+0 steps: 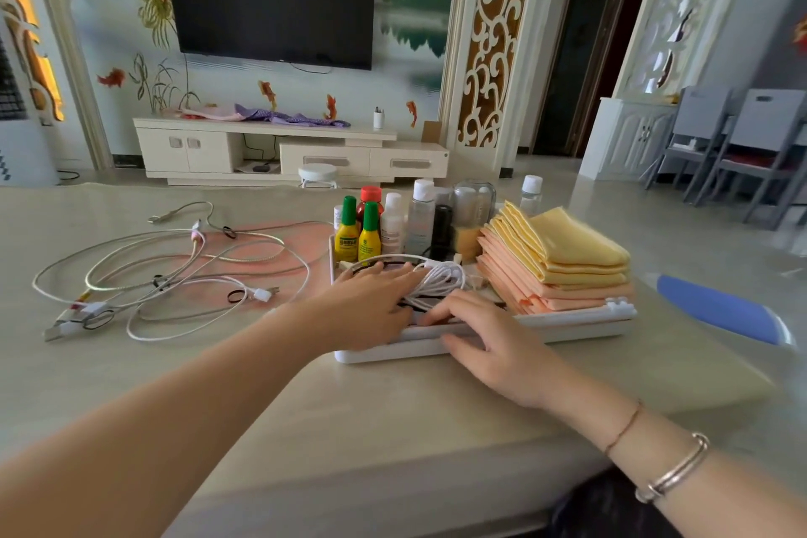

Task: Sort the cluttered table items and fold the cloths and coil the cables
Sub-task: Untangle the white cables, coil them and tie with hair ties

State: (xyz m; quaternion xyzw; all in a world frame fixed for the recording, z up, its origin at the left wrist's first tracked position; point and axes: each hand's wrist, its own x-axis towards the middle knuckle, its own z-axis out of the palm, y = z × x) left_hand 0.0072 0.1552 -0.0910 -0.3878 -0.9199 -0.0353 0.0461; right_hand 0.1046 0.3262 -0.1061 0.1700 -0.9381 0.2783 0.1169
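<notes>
Left hand (371, 297): laid flat, fingers straight and together, resting on the coiled white cable (436, 280) in the near compartment of the white tray (567, 325); it holds nothing in a curl. Right hand (484, 341): fingers extended and relaxed, fingertips on the near edge of the same coil, thumb lying along the tray's near rim; no grasp is visible.

The tray sits on the beige table (305, 406), right of centre. In its far left part stand two yellow bottles with green caps (359, 234), a red-capped bottle (370, 199) behind them, then several clear and white bottles (419, 214) and a dark one (442, 227) to their right. A clear jar (474, 199) stands farther back. On the right side of the tray lies a stack of folded cloths (563, 275), yellow ones on top of peach ones, edges roughly aligned.

On the table to the left of the tray, well apart from the hands, several loose cables (174, 275) lie tangled and uncoiled, white and silver, with plugs at the near left end. Small black hair-tie loops (236, 296) lie among them. A peach cloth (262, 249) lies flat beneath the far part of the tangle.

Right of the tray, near the table edge, lies a blue oblong object (720, 310); its nature cannot be told. A small white-capped bottle (531, 188) stands on the table beyond the cloth stack.

The right wrist bears a silver bangle (672, 470) and a thin cord
</notes>
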